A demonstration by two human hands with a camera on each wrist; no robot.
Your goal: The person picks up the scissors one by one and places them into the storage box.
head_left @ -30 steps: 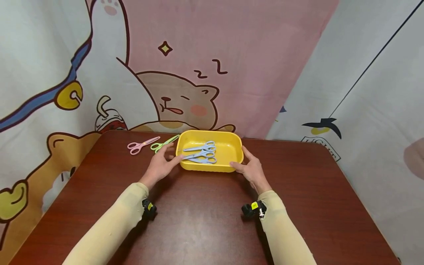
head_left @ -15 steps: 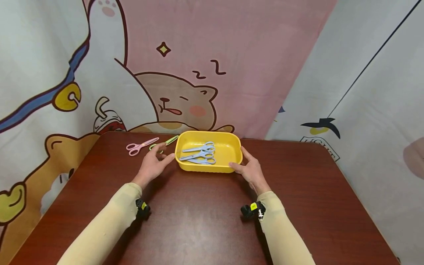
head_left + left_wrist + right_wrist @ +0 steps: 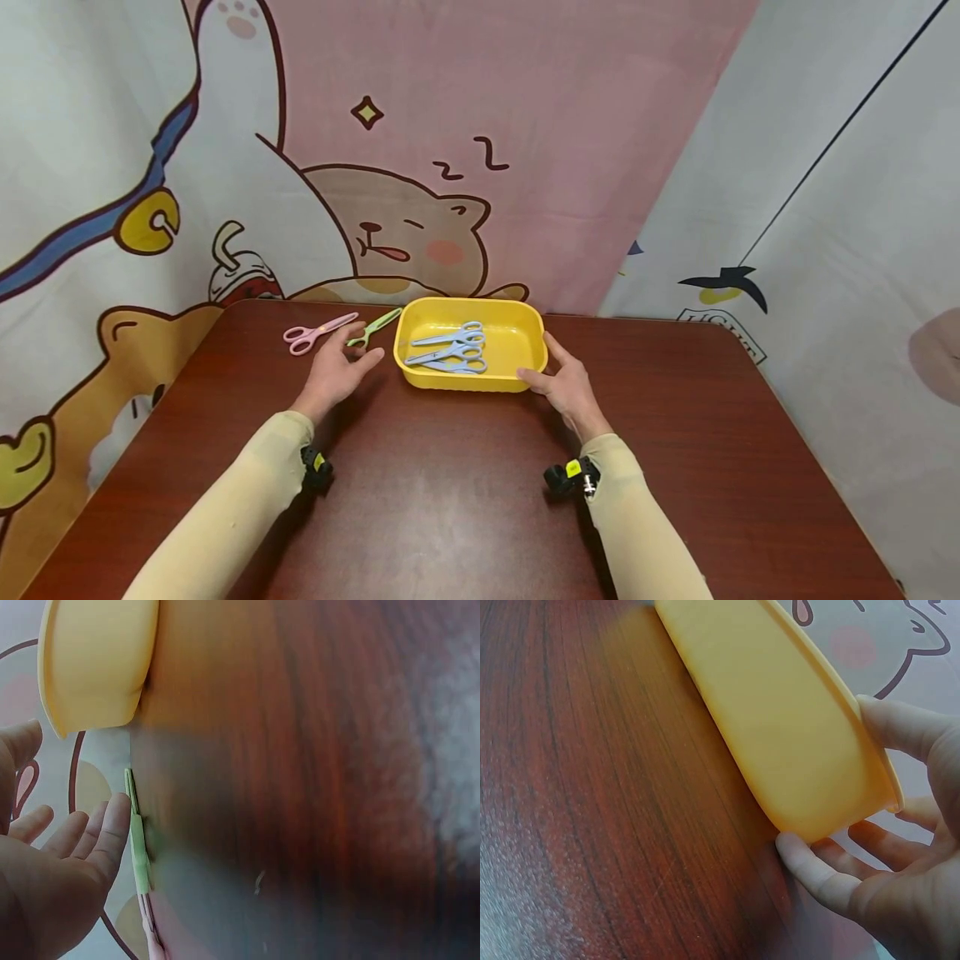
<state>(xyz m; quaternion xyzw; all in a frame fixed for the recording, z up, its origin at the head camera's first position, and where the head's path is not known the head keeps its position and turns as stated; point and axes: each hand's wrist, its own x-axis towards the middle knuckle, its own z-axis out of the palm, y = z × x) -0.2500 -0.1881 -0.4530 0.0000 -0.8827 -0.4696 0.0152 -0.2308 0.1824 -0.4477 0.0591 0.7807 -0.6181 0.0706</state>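
Observation:
A yellow plastic tray (image 3: 467, 382) stands at the back of the table, with several light blue scissors (image 3: 455, 351) overlapping in its left half. My right hand (image 3: 564, 387) grips the tray's front right corner, thumb on the rim and fingers against the end wall, as the right wrist view also shows. My left hand (image 3: 330, 375) is apart from the tray's left end, its fingers spread and holding nothing. Just beyond it lie green scissors (image 3: 382, 320), partly covered by the hand in the head view. Pink scissors (image 3: 324, 328) lie farther left.
The dark red-brown wooden table (image 3: 450, 500) extends toward me and to both sides. A cloth backdrop (image 3: 585, 167) printed with cartoon animals hangs right behind the table's far edge. A camera is strapped to each wrist.
My left hand has let go of the tray's left end and moved left, over toward the green scissors. My right hand keeps its hold, and the tray stays in place on the table.

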